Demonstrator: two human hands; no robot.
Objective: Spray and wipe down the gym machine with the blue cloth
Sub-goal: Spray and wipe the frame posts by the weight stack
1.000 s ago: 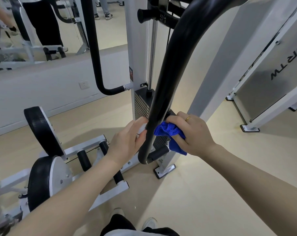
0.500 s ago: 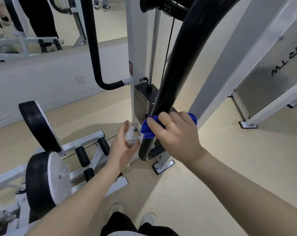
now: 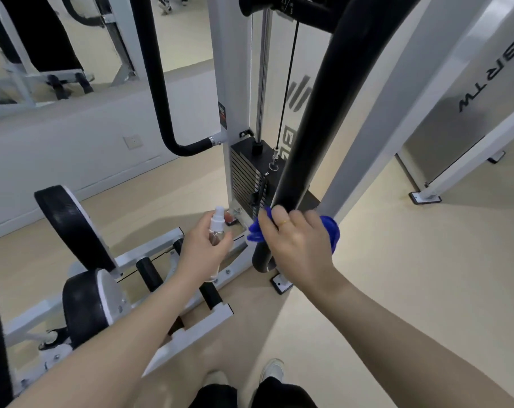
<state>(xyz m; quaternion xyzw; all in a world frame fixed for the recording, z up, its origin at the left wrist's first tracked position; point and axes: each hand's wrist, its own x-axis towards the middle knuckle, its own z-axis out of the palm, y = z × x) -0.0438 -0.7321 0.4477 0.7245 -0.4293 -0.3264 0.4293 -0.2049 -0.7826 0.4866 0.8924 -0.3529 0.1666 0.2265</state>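
While the thick black padded curved arm (image 3: 317, 136) of the white-framed gym machine (image 3: 223, 83) is running out of the top edge, its upper end is getting cut off, and its lower tip is partly hiding behind the right hand (image 3: 294, 242). The crumpled blue microfibre cloth (image 3: 329, 231) is mostly covered too, only poking out on both sides of that hand. The right hand's fingers are curling around the cloth and the bar, pressing the cloth against the padding low on the arm. The left hand (image 3: 202, 248) is gripping a small clear plastic spray bottle with a white nozzle (image 3: 217, 222), fingers wrapped round the body, nozzle sticking up; the bottle's lower part is hidden behind the palm. It is sitting just beside the cloth, not touching.

Counts: one cloth, one bottle, two round black pads with white backs (image 3: 70, 228), one black weight stack (image 3: 247, 178), two shoes (image 3: 272, 369) showing at the bottom. The mirror reflection upper left is blurry.
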